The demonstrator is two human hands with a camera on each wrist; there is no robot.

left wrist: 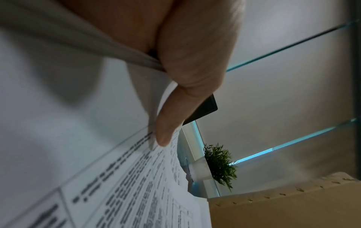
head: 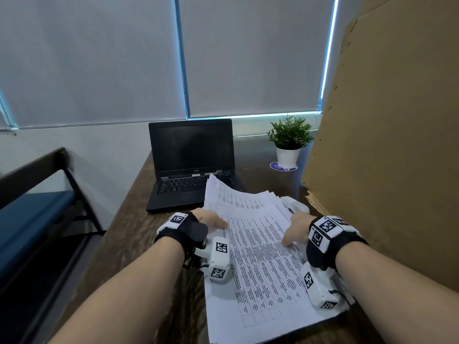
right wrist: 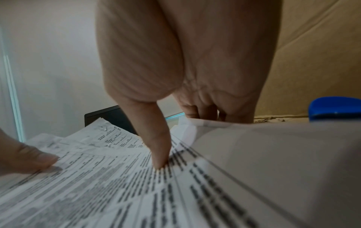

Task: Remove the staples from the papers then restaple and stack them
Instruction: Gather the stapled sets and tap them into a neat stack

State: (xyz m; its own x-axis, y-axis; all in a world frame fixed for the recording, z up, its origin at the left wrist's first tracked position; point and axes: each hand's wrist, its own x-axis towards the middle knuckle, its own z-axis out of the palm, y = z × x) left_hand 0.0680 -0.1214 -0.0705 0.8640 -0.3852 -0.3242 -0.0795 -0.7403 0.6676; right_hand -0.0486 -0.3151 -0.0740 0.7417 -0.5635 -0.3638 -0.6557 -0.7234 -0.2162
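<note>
Your left hand (head: 211, 220) and right hand (head: 296, 232) pinch the papers (head: 260, 256) by opposite long edges, far end lifted toward the laptop (head: 191, 165)

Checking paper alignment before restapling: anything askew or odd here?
Yes. The papers are fanned unevenly at the far right edge, and the top sheet's far corner curls up over the laptop keyboard. Both hands grip the stack's sides.

Papers (head: 258, 256) lie on the desk (head: 139, 219) before the laptop (head: 191, 165), plant (head: 289, 142) behind.
</note>
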